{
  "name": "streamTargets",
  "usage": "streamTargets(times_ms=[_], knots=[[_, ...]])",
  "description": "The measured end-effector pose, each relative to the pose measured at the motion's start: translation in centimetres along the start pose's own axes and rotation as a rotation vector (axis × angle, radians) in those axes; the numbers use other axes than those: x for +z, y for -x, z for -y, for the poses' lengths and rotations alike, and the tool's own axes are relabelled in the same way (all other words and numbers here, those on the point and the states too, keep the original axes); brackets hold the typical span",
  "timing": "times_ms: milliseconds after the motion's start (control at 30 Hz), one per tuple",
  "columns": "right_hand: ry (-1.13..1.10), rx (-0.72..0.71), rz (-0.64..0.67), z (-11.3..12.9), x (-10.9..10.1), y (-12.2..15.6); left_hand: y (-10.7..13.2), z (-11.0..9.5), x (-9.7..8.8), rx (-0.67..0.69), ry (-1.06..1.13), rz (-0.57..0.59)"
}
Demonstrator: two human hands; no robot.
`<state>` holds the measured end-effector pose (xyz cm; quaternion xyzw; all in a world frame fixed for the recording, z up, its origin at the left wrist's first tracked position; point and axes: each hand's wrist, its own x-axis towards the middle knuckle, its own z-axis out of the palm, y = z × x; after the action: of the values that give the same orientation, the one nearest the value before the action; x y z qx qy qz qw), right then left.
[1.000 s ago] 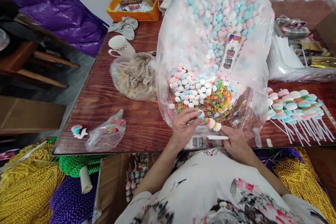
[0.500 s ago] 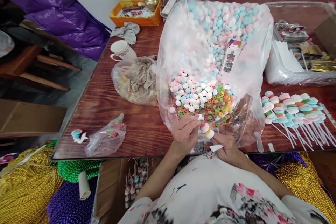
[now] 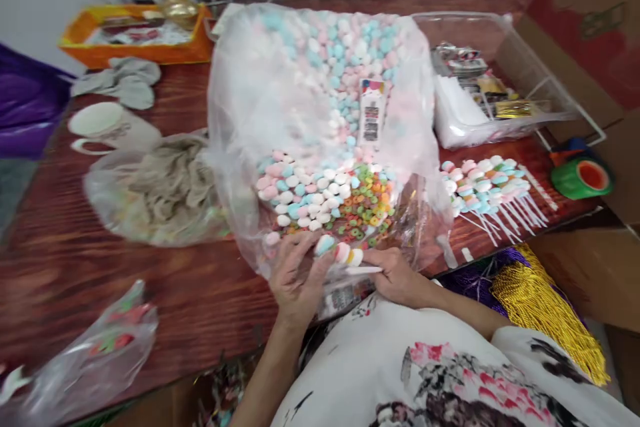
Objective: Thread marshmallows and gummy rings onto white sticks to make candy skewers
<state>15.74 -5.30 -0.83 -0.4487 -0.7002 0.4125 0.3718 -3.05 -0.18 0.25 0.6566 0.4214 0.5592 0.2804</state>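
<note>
At the table's near edge my left hand (image 3: 296,275) pinches a blue-and-white candy (image 3: 324,244) at the tip of a white stick (image 3: 364,270). My right hand (image 3: 397,276) grips that stick, which carries pink, white and yellow candies (image 3: 346,254). Both hands work at the mouth of a big clear plastic bag (image 3: 280,93) filled with pastel pink, blue and white candies (image 3: 305,181) and small coloured ring candies (image 3: 365,201). A printed label card (image 3: 371,111) lies inside the bag.
Several finished candy sticks (image 3: 487,188) lie to the right. Left are a bag with beige cloth (image 3: 165,187), a white mug (image 3: 103,127), grey cloth (image 3: 120,80) and an orange tray (image 3: 130,37). A clear tray (image 3: 505,100), green tape roll (image 3: 583,178), small bag (image 3: 90,360), gold cord (image 3: 545,307).
The camera has swung right, so the whole table shifts left and blurs. My left hand has brought a blue-and-white candy onto the stick's tip; both hands stay at the bag's mouth.
</note>
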Motion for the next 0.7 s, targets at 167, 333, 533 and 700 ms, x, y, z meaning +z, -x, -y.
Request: streamTargets(times_ms=[167, 333, 533, 700], knots=[[0.191, -0.027, 0.05, -0.3, -0.9, 0.4, -0.4, 0.5, 0.9, -0.178, 0.125, 0.015], [0.101, 0.022, 0.019, -0.8, -0.6, 1.8, 1.2, 0.7, 2.1, -0.482, 0.318, -0.015], [-0.046, -0.028, -0.057, -1.2, 1.1, 2.0, 3.1, 0.6, 2.8, -0.448, 0.283, -0.013], [-0.011, -0.045, -0.085, -1.2, 1.0, 1.7, 3.1, 0.6, 2.7, -0.457, 0.326, -0.023]])
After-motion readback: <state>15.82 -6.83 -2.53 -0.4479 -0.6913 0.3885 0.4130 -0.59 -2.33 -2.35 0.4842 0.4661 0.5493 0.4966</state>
